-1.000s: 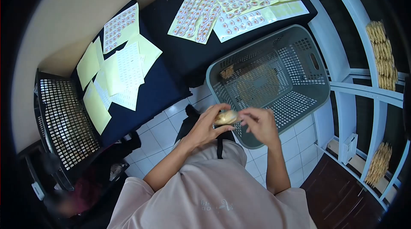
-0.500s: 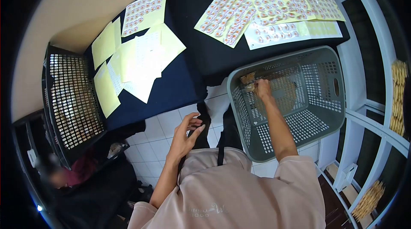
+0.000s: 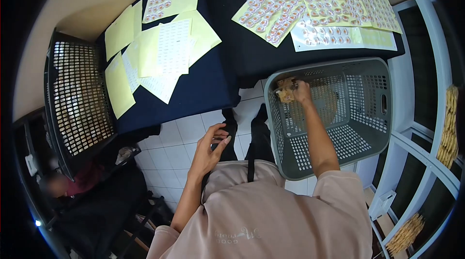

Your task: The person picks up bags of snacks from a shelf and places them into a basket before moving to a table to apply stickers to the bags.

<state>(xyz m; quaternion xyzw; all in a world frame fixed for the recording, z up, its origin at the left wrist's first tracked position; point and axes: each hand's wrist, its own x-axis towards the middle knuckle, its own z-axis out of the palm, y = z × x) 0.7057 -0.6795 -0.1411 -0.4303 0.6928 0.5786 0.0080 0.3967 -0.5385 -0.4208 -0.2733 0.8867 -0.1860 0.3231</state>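
Observation:
My right hand [image 3: 302,92] reaches down into a grey-green plastic basket [image 3: 334,161] with perforated walls. Its fingers are closed on a crinkled golden-brown packet [image 3: 285,95] near the basket's left end; the packet's exact contents are too small to make out. My left hand [image 3: 210,150] hangs in front of my body, fingers loosely bent and apart, with nothing in it. Sheets of round orange-and-white stickers [image 3: 276,9] lie on the dark-covered table [image 3: 223,21] beyond the basket.
Yellow and white paper sheets [image 3: 164,50] overlap on the table's left part. A black mesh crate [image 3: 80,94] stands tilted at far left. Below it a person in a dark red sleeve [image 3: 87,179] is partly visible. Light metal shelving [image 3: 421,142] with bundled packets [image 3: 449,128] borders the right.
My right hand has risen slightly inside the basket, and more of the golden-brown packet shows. The view has shifted a little. My left hand keeps its pose.

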